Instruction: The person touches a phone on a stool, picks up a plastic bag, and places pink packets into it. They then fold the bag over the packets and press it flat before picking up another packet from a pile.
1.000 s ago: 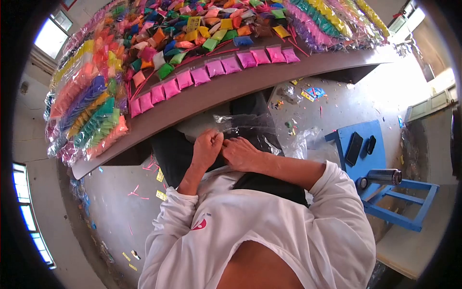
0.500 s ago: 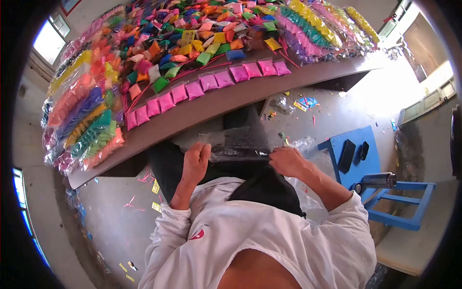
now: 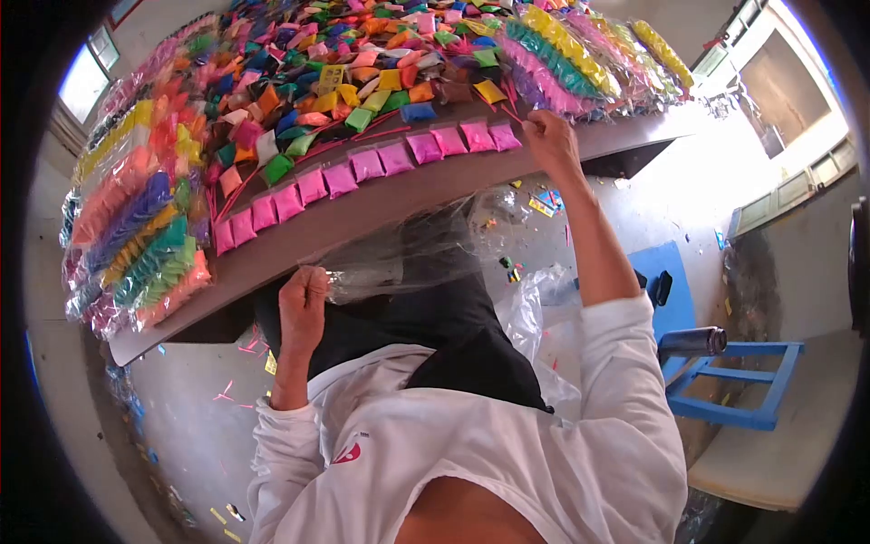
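Observation:
My left hand (image 3: 304, 295) is closed on one end of a clear plastic bag (image 3: 362, 272), which trails rightward over my lap below the table edge. Up at the table, my right hand (image 3: 551, 143) has its fingers closed at the near end of a thin red stick (image 3: 512, 111); the fingertips partly hide it. Just left of that hand ends a row of pink and purple packets (image 3: 367, 165) laid along the table's front edge. Behind the row is a large heap of small packets (image 3: 362, 86) in many colours, with more red sticks among them.
Long clear bags of coloured packets (image 3: 149, 213) are piled at the table's left, and more bags (image 3: 580, 68) lie at the right. A blue stool (image 3: 725, 412) with a dark bottle (image 3: 693, 342) stands at my right. Plastic film (image 3: 530, 313) and scraps litter the floor.
My right hand has let go of the clear bag and moved up to the table by the red stick. My left hand has moved left, still holding the bag.

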The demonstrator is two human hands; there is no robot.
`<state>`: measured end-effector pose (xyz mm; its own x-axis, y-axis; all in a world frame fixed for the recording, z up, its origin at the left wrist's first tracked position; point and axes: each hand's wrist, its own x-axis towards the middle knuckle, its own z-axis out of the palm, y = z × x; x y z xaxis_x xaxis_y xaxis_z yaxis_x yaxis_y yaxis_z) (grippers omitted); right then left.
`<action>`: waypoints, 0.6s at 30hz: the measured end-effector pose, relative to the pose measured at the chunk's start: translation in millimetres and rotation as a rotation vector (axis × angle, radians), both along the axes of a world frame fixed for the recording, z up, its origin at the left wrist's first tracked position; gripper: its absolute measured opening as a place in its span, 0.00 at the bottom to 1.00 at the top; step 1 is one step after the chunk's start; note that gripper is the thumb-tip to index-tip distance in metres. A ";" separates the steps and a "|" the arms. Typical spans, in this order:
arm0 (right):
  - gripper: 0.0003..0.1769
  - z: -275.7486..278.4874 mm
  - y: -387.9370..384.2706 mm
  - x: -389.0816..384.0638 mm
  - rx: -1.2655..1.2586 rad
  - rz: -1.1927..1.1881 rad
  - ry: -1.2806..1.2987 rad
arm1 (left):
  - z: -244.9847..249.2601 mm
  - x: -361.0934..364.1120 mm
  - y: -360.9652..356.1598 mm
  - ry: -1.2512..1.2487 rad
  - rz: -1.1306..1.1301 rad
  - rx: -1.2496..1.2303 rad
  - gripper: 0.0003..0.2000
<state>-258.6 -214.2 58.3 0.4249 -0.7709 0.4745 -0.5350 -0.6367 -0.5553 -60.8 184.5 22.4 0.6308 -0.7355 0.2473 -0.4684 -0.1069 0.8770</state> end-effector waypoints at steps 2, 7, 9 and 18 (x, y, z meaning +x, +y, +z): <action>0.17 -24.4 -38.7 11.7 0.092 -0.002 0.207 | -0.5 9.7 6.8 0.012 0.004 0.007 0.16; 0.20 -51.5 -60.1 28.2 0.235 0.031 0.322 | -8.4 32.0 19.5 0.036 0.070 -0.029 0.16; 0.19 -56.4 -62.0 26.3 0.316 0.086 0.277 | -4.9 35.5 20.5 0.021 0.106 -0.064 0.17; 0.16 -29.4 -61.3 5.8 0.739 0.279 -0.148 | -4.1 50.7 19.9 0.082 0.104 -0.048 0.20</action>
<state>-252.7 -275.5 28.9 0.6207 -0.7824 -0.0506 -0.2986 -0.1761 -0.9380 -10.1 204.3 18.4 0.7223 -0.6537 0.2256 -0.3840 -0.1079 0.9170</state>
